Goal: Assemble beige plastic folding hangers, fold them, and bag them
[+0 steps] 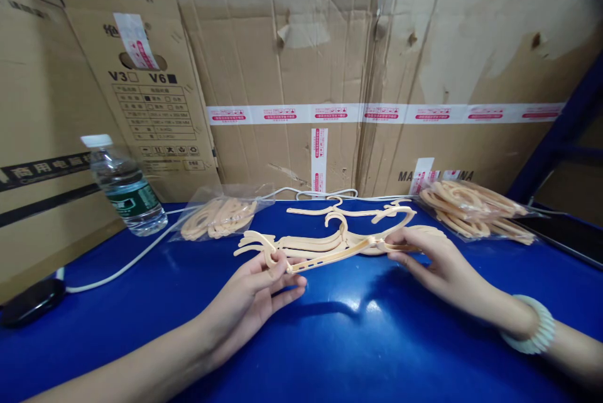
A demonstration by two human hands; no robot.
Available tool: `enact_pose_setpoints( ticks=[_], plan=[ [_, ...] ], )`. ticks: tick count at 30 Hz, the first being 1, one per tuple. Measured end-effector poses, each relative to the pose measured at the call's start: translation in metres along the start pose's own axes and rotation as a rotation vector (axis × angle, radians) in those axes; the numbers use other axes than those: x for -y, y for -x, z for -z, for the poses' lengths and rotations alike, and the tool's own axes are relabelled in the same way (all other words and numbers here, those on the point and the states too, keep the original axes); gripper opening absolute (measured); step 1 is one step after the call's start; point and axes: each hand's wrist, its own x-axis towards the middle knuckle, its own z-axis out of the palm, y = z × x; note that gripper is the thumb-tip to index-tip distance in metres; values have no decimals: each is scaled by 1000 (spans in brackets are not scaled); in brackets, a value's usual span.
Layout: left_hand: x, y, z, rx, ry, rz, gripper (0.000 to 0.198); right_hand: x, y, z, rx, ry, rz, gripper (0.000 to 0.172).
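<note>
While both hands are working above the desk (377, 353), the left hand (264, 284) is pinching one end of a beige hanger (330, 258) between thumb and forefinger. Its other fingers are curling loosely beneath, spread a little apart, and its palm is facing inward. A curved piece (269, 254) is showing right at that thumb and forefinger; whether it is belonging to the hanger cannot be told.

The right hand (433, 258) is closing its thumb and fingers on the hanger near the foot of the hook, with the back of the hand turning upward. A pale bracelet (530, 326) is circling that wrist. Between the two hands the slotted arm of the hanger is running at a slant, its left end lying nearer the person, and the hook is curving up beside the right fingertips. The hanger is hanging clear of the desk, and a shadow is falling on the blue surface below.

Just behind it, a pile (311, 243) of similar beige pieces is lying on the desk, and more loose parts (311, 210) are resting farther back, near a white cable (127, 271). A clear bag (219, 218) of beige pieces is sitting to the left of the pile, beside a bottle (125, 189); other bagged pieces (471, 202) are lying to the right. Tall cardboard (282, 64) is standing along the back.
</note>
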Motion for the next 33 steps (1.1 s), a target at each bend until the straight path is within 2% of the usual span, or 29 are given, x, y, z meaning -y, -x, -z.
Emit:
enact_pose_setpoints(
  ticks=[12,20,27,30,33],
  plan=[
    [-1,-5,7,-169,-92,-19,13,12,3,-4,16,-25,11,10],
    [-2,-4,10,-223,-201,-73,22,17,7,-7,65,-99,-12,12],
    [-4,-4,-1,-356,-229,-152,24,25,11,-11,55,-119,-41,10],
    [-3,-5,0,-350,-228,-172,24,29,11,-12,30,-136,-48,9],
    [0,-7,8,-288,-222,-210,25,32,10,-11,36,-154,-62,8]
  ],
)
